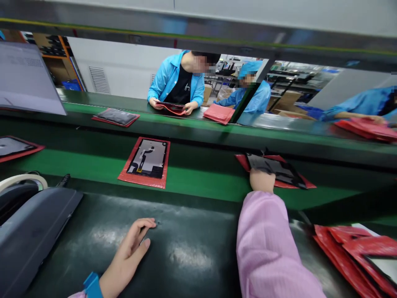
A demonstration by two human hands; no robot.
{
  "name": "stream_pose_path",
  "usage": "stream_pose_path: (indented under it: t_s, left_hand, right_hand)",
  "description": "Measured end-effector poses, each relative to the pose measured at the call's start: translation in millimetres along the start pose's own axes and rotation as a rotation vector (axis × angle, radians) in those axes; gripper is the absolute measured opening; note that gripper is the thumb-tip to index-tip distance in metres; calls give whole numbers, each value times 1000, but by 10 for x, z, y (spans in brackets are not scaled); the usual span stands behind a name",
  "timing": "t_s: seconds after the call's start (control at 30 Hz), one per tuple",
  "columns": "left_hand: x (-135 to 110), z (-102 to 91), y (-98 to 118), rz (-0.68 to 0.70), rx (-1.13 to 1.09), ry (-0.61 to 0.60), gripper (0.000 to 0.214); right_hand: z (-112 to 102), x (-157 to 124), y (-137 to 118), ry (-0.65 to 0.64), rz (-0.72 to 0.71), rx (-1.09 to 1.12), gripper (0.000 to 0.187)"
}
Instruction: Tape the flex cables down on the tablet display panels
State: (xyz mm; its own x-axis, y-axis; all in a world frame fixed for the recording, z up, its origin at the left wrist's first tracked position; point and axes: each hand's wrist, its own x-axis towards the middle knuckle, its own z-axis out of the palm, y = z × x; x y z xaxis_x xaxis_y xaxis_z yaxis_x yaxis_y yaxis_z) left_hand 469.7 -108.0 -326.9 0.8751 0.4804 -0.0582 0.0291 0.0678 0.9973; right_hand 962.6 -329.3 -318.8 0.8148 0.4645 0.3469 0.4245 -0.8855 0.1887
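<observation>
My left hand (132, 248), a blue band at its wrist, hovers at or just over the dark worktop (192, 260). Its thumb stands apart from the fingers and it holds nothing. My right hand (262, 181) reaches out in a pink sleeve to the green conveyor belt (198, 174) and grips the left part of a dark flat screen panel (287, 174). Red bubble wrap (243, 162) shows under that panel; my fingertips are partly hidden. Further left on the belt, another screen panel (149, 159) with a flex cable lies face down on a red bubble-wrap sheet (141, 182).
Red bubble-wrap pouches (347, 252) pile up at the right. A grey device (40, 236) and a tape roll (25, 179) stand at the left. Across the belt, a person in blue (176, 82) holds a panel. A metal beam (198, 33) crosses overhead.
</observation>
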Motion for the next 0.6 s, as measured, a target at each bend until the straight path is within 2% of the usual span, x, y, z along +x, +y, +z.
stream_pose_path:
  t_s: [0.1, 0.17, 0.23, 0.3, 0.4, 0.47, 0.5, 0.53, 0.6]
  left_hand:
    - [49, 59, 56, -17, -70, -91, 21]
    - [92, 105, 66, -21, -130, -146, 21]
    - [162, 185, 37, -28, -188, -204, 23]
    - [261, 310, -30, -23, -234, -257, 30]
    - [419, 541, -161, 11, -290, -274, 51]
    - [471, 662, -232, 24, -334, -213, 67]
    - [470, 694, -256, 23, -350, -167, 69]
    - [451, 703, -269, 18, -361, -122, 62]
    - [386, 652, -264, 15, -386, -20, 34]
  right_hand:
    - [-157, -39, 44, 34, -139, 19, 23]
    - [-296, -115, -50, 89, -201, 30, 19]
    - [-467, -236, -275, 152, -261, 47, 18]
    - [-681, -429, -618, 207, -341, 79, 19]
    - [-1085, -933, -1262, 274, -489, 144, 21]
    - [-1384, -1407, -1695, 321, -612, 209, 21]
    - [-1532, -1659, -1891, 377, -718, 314, 19]
    - [-1677, -1903, -2063, 421, -796, 419, 18]
    - [-1940, -2301, -2313, 443, -899, 611, 22]
